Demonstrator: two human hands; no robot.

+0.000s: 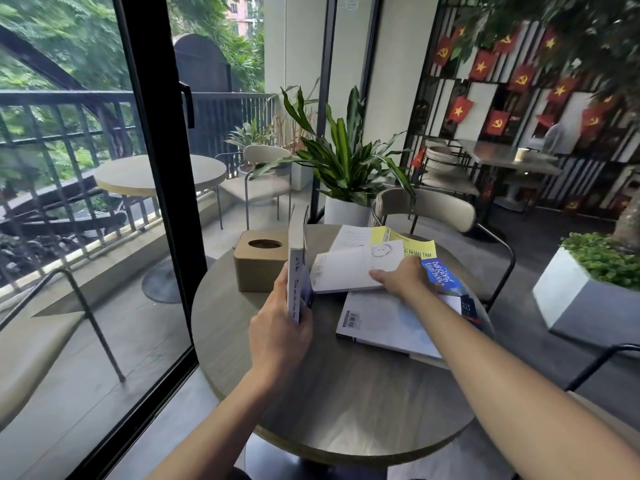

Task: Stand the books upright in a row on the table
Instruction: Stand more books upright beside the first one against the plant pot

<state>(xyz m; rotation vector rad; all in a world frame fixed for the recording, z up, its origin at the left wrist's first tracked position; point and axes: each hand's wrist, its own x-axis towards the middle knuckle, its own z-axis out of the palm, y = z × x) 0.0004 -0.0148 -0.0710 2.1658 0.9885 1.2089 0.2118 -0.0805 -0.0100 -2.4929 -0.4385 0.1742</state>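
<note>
A round grey-brown table [339,403] holds several books. One pale book [297,258] stands upright at the table's left, spine toward me, with my left hand [278,330] gripping its near edge. My right hand [401,277] rests on a white book [349,270] lying flat, fingers spread over its right edge. Beneath and around it lie a yellow book [420,245], a blue book [441,275], an open white page [353,235] and a large pale book [384,322] nearest me.
A tan tissue box [258,263] sits just left of the upright book. A potted plant [346,168] and a beige chair [429,211] stand behind the table. A glass door frame [166,202] runs along the left. A white planter [588,299] is at the right.
</note>
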